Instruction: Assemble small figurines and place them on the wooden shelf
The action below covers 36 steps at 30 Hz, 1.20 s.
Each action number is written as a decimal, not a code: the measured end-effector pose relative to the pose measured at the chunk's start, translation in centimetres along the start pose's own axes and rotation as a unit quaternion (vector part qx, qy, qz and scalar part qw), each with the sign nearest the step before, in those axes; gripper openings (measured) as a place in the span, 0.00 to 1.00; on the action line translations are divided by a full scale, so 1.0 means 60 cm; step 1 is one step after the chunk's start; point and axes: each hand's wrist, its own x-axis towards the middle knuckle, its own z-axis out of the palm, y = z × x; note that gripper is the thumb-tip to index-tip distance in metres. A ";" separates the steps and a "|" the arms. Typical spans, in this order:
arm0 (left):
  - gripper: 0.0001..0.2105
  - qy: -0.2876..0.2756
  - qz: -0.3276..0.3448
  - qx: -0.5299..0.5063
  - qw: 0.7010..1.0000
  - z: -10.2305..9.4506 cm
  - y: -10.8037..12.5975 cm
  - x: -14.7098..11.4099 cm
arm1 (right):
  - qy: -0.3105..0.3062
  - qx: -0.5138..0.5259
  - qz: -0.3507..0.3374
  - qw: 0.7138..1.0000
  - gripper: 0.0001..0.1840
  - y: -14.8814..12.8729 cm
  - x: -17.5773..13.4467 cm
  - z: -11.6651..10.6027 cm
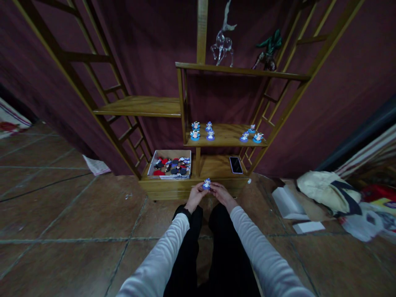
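Both hands meet in front of the lowest board of a wooden shelf unit (216,167), and between them sits a small blue-and-white figurine (206,184). The left hand (196,196) has its fingers (201,189) closed on the figurine's left side; the right hand (221,193) has its fingers (214,187) closed on its right side, so the piece is pinched from both sides, just above the shelf's front edge.

Just beyond the fingers and to their left, an open cardboard box (170,165) rests on the bottom board, filled with small pieces in red, dark and blue tones. Beyond and to the right of the fingers a dark phone (236,165) lies flat on the same board. Farther beyond the fingers, one shelf up, more figurines (201,130) of the same kind stand in a cluster, and another few (252,135) stand apart to the right. Well above them a glass deer (222,41) stands on the top shelf.
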 end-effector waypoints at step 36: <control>0.19 -0.009 -0.024 -0.037 0.999 -0.001 0.014 -0.003 | -0.043 -0.042 0.005 0.998 0.21 -0.015 -0.016 0.011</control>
